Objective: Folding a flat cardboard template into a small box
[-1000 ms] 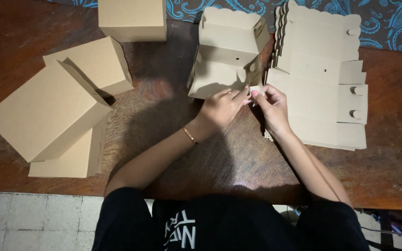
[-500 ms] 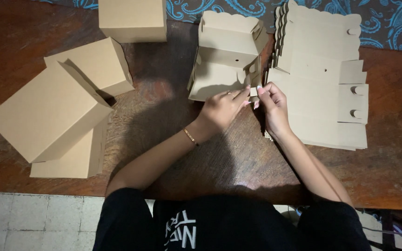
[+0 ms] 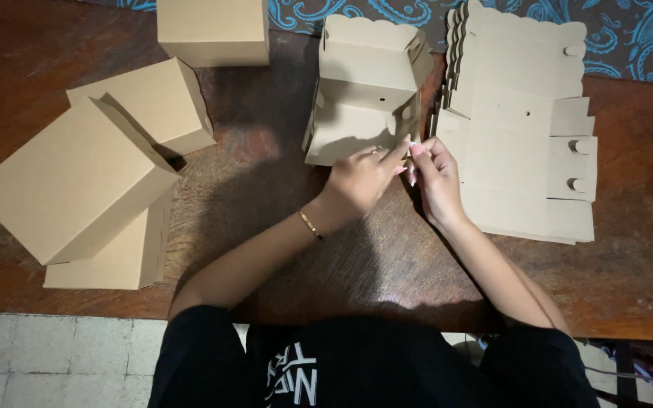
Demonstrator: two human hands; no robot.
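Both hands meet at the near right corner of the half-folded tan cardboard box (image 3: 364, 94), which sits open toward the back of the dark wooden surface (image 3: 266, 174). Left hand (image 3: 360, 177) and right hand (image 3: 436, 174) are each pinched narrow on a small flap there, probably to tuck it in. The stack of flat tan box blanks (image 3: 523, 128) lies just right, within easy reach. Finished closed tan boxes (image 3: 77, 177) are piled off left, out of the way.

I see my left hand (image 3: 360, 177) and right hand (image 3: 434, 172) pinching the edge of a half-folded box (image 3: 364, 87), beside a stack of flat cardboard (image 3: 519, 128) on the table (image 3: 266, 189).
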